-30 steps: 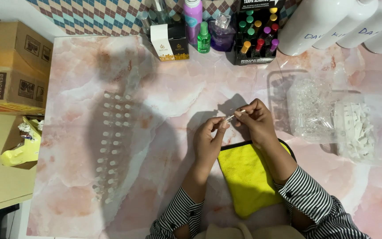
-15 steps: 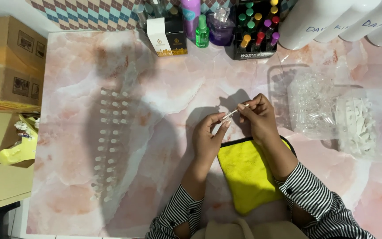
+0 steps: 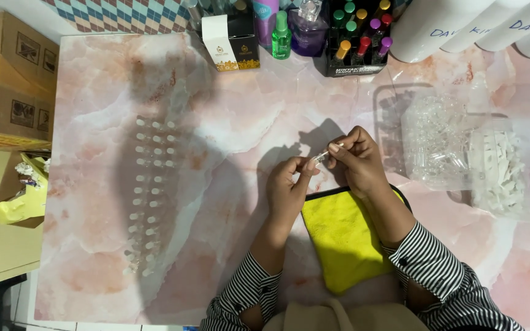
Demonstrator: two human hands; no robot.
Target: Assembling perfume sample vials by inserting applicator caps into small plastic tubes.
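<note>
The left hand and the right hand meet just above the far edge of the yellow microfibre cloth with black trim, and both pinch one small clear glass vial between fingertips. The left fingers close on its lower end, the right thumb and forefinger on its upper end, perhaps on a cap or stopper; the piece is too small to be sure. The vial sits tilted in the air, clear of the cloth and of the pink marbled tabletop.

To do this well, the left hand should hold the vial steady while the right works the tip with a light, straight pinch, keeping both over the cloth so that a slip lands softly.

Well to the left of the cloth stand two long columns of small clear vials. To the right of the cloth lie clear plastic bags of glass vials and of white caps. Beyond the cloth, at the table's far edge, stand a black rack of coloured-cap bottles and a small green bottle.
</note>
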